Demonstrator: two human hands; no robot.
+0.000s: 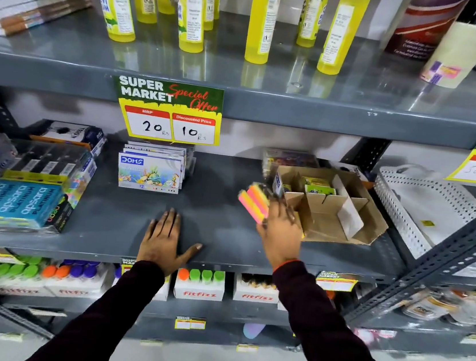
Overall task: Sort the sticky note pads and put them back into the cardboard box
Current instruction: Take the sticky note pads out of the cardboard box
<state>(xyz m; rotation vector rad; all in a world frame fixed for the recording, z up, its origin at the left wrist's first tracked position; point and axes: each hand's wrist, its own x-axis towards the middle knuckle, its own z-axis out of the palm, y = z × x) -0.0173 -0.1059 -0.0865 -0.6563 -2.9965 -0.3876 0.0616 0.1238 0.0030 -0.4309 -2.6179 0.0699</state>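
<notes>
Nearest us, our two dark sleeves (330,320) reach over the front edge of the grey shelf (218,232). Our left hand (165,239) lies flat on the bare shelf close to that front edge, palm down, fingers spread and thumb out to the right, gripping nothing.

Our right hand (280,230) is raised a little farther in, toward the right part of the shelf. It grips a stack of pads (253,201), pink, orange and yellow. The stack sticks out up and to the left of the hand: the fingers (275,207) close over its right side, while the thumb is hidden behind the hand. The pads are blurred, so we cannot count them. They hang above the shelf, just left of the box (345,223), apart from its near-left corner.

The box sits open on the right part of the shelf, its front wall near the hand's knuckles. Cardboard dividers split it into compartments; the near ones look bare, and the far-left ones hold small yellow-green packs (317,185).

Farther back toward the middle, a row of Doms packs (150,172) stands upright. At the left end, Apsara cartons (18,204) lie stacked. To the right of the box is a white perforated basket (406,213). On the edge of the shelf above hangs a price tag (168,112) reading 20 and 10, with yellow bottles (261,18) standing over it.
</notes>
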